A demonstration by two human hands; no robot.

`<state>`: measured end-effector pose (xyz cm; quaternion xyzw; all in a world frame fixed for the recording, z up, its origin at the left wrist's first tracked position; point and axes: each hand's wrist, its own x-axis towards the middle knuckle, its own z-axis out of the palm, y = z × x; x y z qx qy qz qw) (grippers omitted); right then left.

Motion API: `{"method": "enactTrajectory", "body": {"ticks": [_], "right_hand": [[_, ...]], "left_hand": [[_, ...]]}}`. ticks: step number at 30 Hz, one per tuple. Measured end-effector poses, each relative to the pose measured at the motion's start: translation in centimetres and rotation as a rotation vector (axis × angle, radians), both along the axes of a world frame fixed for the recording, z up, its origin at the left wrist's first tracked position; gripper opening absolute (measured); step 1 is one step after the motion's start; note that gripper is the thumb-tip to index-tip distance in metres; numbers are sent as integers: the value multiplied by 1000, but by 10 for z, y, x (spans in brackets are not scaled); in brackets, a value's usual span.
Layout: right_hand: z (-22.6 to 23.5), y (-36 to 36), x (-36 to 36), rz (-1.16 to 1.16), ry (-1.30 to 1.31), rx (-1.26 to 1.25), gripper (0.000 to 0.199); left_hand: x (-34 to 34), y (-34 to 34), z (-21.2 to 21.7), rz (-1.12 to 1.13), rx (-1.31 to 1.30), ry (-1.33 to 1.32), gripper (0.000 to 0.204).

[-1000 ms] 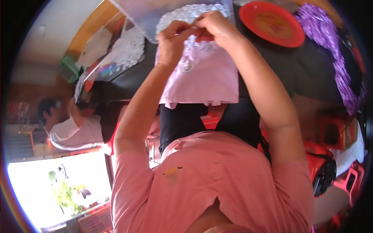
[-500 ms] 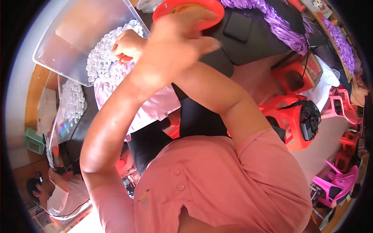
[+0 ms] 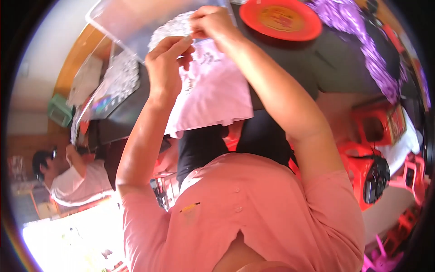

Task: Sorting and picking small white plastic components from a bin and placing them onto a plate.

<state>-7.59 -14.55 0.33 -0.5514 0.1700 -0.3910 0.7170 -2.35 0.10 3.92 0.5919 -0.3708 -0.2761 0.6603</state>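
Observation:
My left hand (image 3: 165, 61) and my right hand (image 3: 210, 25) are close together over a heap of small clear-white plastic pieces (image 3: 170, 29). The fingers of both are drawn in as if pinching. Whatever lies between the fingertips is too small to make out. Beneath them a pale pink cloth (image 3: 217, 90) spreads over the table edge toward my lap, with a few little pieces on it. A clear plastic bin (image 3: 122, 22) stands behind the heap, partly covered by my hands.
Right of my hands sits a red plate (image 3: 281, 20) on the dark table (image 3: 299, 63). Farther right lies a bundle of purple ribbon (image 3: 362, 41). Another clear container with pieces (image 3: 120, 75) is at left, near another person (image 3: 77, 174). Red stools (image 3: 358, 174) stand at right.
My forearms were crossed, the right hand at the heap and the left blurred near the plate. Now they are uncrossed and the fingertips meet above the cloth. The view has shifted.

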Motion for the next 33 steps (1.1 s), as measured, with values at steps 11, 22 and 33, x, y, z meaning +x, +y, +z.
{"method": "enactTrajectory", "body": {"ticks": [11,22,33], "right_hand": [[5,37,5,-61,-195,-231,2],[-1,51,9,-125,-81,-406,3],[-6,48,14,-69,-16,-384,5]], "left_hand": [[51,-8,-12,-45,-31,242,17],[58,0,-28,-53,-137,176,14],[67,2,-41,-113,-172,300,13]]}}
